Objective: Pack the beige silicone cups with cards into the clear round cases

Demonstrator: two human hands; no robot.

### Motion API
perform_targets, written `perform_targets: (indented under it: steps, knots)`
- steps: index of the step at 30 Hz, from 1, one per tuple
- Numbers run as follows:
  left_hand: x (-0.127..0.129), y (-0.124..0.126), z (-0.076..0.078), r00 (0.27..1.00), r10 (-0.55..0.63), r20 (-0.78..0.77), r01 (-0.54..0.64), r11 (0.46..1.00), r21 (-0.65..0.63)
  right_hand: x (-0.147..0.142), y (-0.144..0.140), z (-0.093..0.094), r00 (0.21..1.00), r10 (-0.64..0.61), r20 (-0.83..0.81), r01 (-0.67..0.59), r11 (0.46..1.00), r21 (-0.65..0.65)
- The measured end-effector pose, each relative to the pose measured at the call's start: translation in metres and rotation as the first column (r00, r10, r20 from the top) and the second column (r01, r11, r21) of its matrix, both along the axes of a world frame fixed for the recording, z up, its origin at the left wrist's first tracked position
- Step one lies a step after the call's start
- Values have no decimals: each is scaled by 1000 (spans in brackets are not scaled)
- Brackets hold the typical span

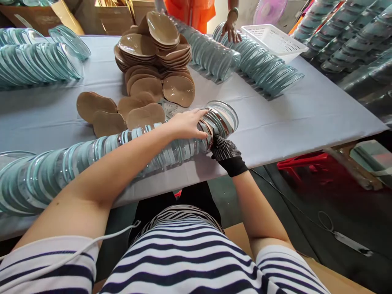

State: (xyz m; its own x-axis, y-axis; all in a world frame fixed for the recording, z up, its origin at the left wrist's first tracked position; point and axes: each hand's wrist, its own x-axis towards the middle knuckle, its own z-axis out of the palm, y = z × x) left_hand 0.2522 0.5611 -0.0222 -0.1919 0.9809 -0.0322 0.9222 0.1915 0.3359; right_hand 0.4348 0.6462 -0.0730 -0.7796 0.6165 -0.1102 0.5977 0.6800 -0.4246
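Note:
A long row of clear, bluish-rimmed dishes [94, 151] stands nested on edge along the near side of the table. My left hand [190, 122], bare, lies over the row near its right end, thumb and fingers spread apart on the rims. My right hand [226, 151] wears a black dotted glove with bare fingertips. Its fingers are curled in against the near side of the row, by brown edges between the dishes; what they pinch is hidden. Behind the row lie brown lobed pads [108, 122], several of them overlapping.
Tall stacks of brown pads [143, 53] stand mid-table. More dish rows [260, 61] lie at back right and back left [36, 61]. A co-worker's hand [231, 28] touches one row beside a white basket [272, 38]. A red crate [315, 167] and cable are below right.

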Motion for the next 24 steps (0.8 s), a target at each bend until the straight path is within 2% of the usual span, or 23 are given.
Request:
perform_targets:
  steps: [2,4,6,9,11,13,15,17,19,22,24]
  knots:
    - [1,-3,-1,997,-75,-20,77,991,111,6,1,6,998,21,-55,-29,987,-158]
    - [1,-4,-1,981,-187,-55,194,965,177,10,-1,4,995,12,-100,-30,983,-182]
    - [-1,-3,0,956,-283,-77,292,938,185,11,-6,-2,996,2,-93,-6,999,-45]
    - [-4,2,2,924,-375,-79,383,906,179,9,-14,-14,999,-11,-41,18,984,178]
    - [-6,7,1,890,-445,-104,457,874,168,6,-16,-21,997,-1,-79,15,984,180]
    - [-6,11,-1,859,-489,-153,508,850,140,3,-17,-26,985,-10,-173,26,996,89]
    - [-5,12,-3,854,-485,-186,509,853,113,-1,-19,-32,970,-80,-229,80,997,-9]
    - [-4,12,-3,870,-463,-172,484,868,111,-6,-19,-39,962,-168,-217,148,983,-107]
    - [-3,10,-3,878,-458,-138,475,870,131,-11,-19,-45,956,-209,-206,162,961,-225]
    - [-2,7,0,879,-455,-143,473,868,149,-12,-18,-49,922,-206,-328,39,892,-450]
    - [-1,6,1,880,-440,-180,465,875,134,-7,-20,-50,850,-235,-472,-100,807,-582]
